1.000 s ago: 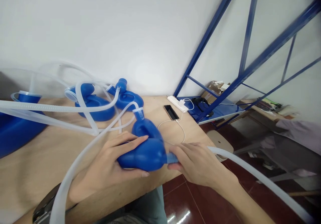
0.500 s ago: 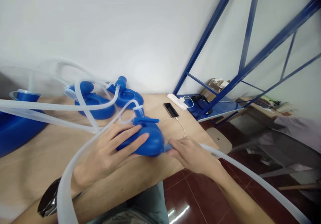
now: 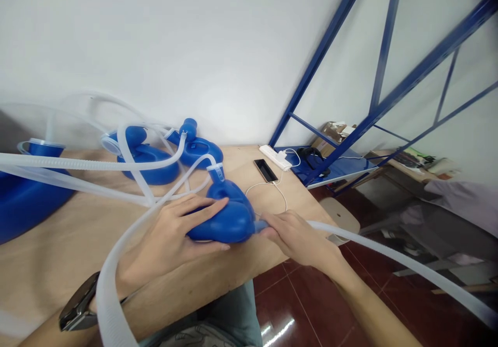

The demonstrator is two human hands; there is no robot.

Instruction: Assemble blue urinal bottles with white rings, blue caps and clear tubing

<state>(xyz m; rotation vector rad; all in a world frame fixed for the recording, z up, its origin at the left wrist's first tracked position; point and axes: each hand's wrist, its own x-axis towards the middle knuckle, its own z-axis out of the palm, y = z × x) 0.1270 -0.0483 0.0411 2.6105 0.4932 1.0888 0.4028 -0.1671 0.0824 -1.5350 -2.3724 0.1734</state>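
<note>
A blue plastic bottle [image 3: 221,220] lies at the front edge of the wooden table. My left hand [image 3: 177,227] is wrapped round its left side, thumb below and fingers over the top. A pale capped spout with a thin tube [image 3: 216,169] rises from the bottle's far side. At the bottle's right end, my right hand [image 3: 295,238] pinches a translucent hose [image 3: 361,238] where it meets a pale bluish fitting [image 3: 260,226]. My fingers hide part of that joint. The hose runs off to the lower right. Another thick ribbed hose [image 3: 111,285] passes in front of my left wrist.
Several blue bottles [image 3: 150,161] with tangled white hoses stand along the wall at left. A phone [image 3: 265,171] on a white cable and a power strip [image 3: 275,157] lie behind my right hand. Blue metal shelving [image 3: 330,41] rises at right, with a stool [image 3: 340,214] below.
The blue bottle has rolled in my left hand, so its flat handle edge no longer shows. My left fingers have shifted, with the thumb now visible below. My right hand stays at the hose joint.
</note>
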